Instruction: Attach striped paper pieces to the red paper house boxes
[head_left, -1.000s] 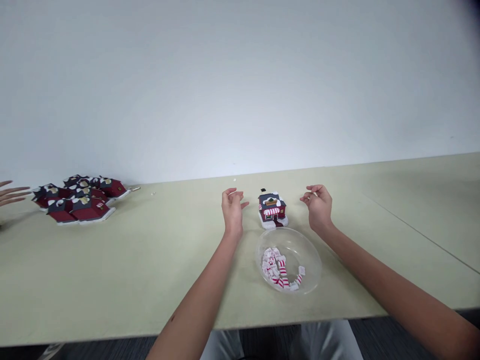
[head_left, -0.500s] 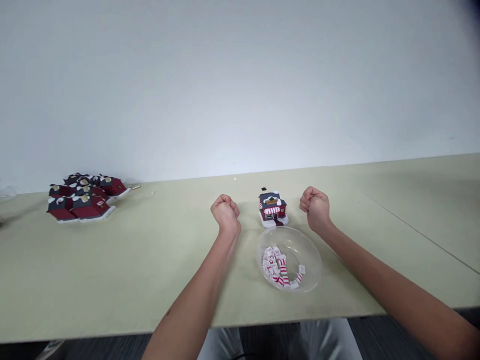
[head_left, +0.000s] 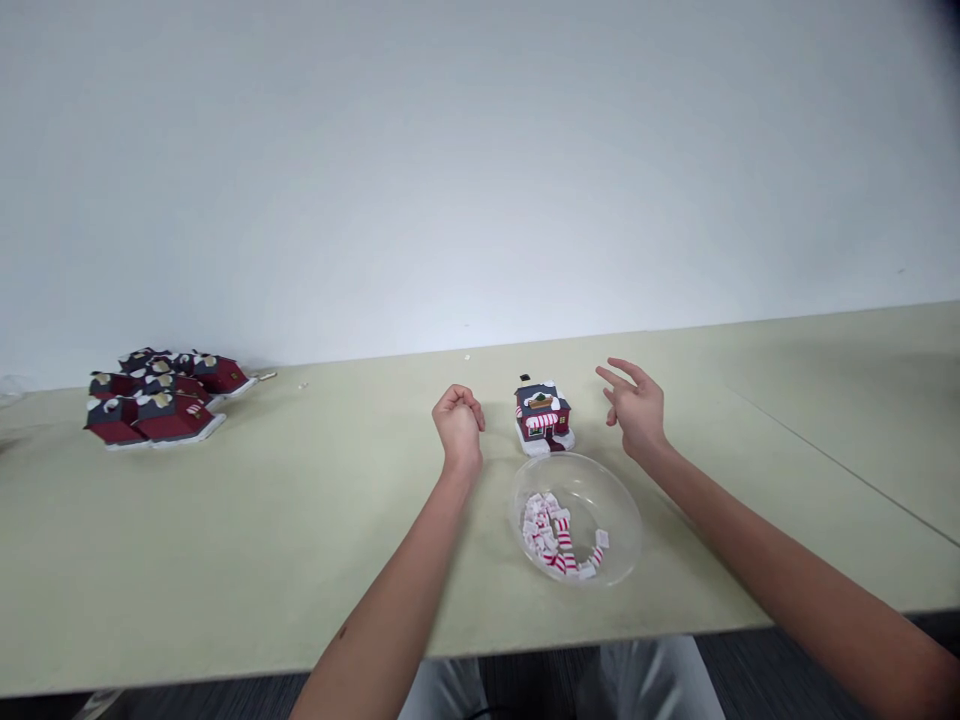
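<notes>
Fresh change: right hand (head_left: 636,408) uncurled from its fist, fingers spread apart, palm empty, raised just to the right of the model house (head_left: 543,415) without touching it. Left hand (head_left: 457,430) curled nearly shut, fingertips bent in toward the palm, nothing visible in the grip, just left of the house and likewise apart from it.

Directly in front of the house, almost touching its white base, a clear plastic bowl (head_left: 516,520) on the table (head_left: 300,540). Inside, a mass of small white pieces (head_left: 551,540) with red stripes, bunched toward the left of the bowl and trailing in a curved band along the lower side, with bare clear bottom to the right and nothing on the rim.

House upright and alone between the two hands: red walls, dark roof with white trim, red-and-white striped awning over the front. Just behind it, a small dark bit (head_left: 524,378) on the tabletop. Far off to the left, well apart from both hands, a tight cluster of similar red houses (head_left: 154,405), dark-roofed and pressed against one another, with a few white crumbs (head_left: 302,385) just to their right
</notes>
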